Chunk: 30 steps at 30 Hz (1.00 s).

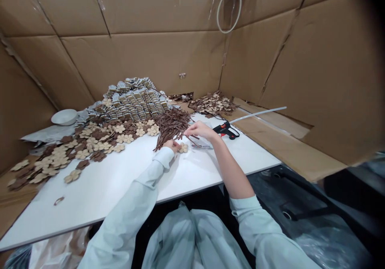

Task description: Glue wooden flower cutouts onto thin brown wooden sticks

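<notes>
L hand [172, 145] is resting half-curled against a pale wooden flower [183, 148] at centre frame, grip unclear. R hand [200, 130] is pinching, fingertips nearly closed, what appears to be a thin brown strip [192, 136] near its end, giving good control, w/ the strip pile [174, 126] just left and a hot glue gun [225, 130] just right on the white table [99, 193].

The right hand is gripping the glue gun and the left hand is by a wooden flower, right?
Not quite. In the head view, the right hand isn't on the glue gun; it's apart from it, by the brown sticks. The left hand is by a wooden flower.
</notes>
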Tool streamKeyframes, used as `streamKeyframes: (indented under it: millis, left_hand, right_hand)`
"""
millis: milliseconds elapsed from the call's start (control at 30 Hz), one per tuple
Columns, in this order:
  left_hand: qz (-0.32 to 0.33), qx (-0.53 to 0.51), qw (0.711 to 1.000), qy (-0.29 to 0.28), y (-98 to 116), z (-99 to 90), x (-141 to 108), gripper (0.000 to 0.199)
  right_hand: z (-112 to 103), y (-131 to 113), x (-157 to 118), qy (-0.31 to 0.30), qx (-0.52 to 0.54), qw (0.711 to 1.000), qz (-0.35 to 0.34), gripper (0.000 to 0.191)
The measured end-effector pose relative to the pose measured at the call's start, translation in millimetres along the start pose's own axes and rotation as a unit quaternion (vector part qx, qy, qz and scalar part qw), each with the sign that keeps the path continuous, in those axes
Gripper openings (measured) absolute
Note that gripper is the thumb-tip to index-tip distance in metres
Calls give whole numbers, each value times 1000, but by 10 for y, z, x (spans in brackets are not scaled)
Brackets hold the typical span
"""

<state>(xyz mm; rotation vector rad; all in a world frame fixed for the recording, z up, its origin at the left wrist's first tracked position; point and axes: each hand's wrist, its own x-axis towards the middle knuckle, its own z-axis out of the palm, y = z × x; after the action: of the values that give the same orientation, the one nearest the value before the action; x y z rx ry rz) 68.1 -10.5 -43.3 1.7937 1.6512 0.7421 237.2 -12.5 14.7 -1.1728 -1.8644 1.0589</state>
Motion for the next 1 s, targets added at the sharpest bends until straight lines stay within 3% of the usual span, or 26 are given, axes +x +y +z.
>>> streamKeyframes:
  millis: [133, 333, 533, 833, 900, 1000]
  left_hand:
    - [-63, -146, 987, 27, -46, -94, 92, 21]
    - [-135, -406, 902, -48, 11, -211, 122, 20]
    - [-130, -466, 871, -89, 19, -218, 134, 13]
    - [-65, -519, 841, -139, 25, -221, 103, 17]
    - [-53, -532, 834, -136, 34, -201, 91, 21]
    - [-60, -545, 832, -83, 44, -176, 98, 38]
  right_hand:
    - [20, 45, 18, -39, -5, 999, 2, 29]
    - [124, 138, 103, -22, 21, 999, -21, 28]
    - [219, 186, 156, 9, 28, 999, -30, 30]
    - [246, 270, 212, 42, 72, 996, -38, 31]
    - [242, 288, 217, 52, 75, 995, -36, 32]
    - [227, 286, 212, 56, 95, 993, -52, 29]
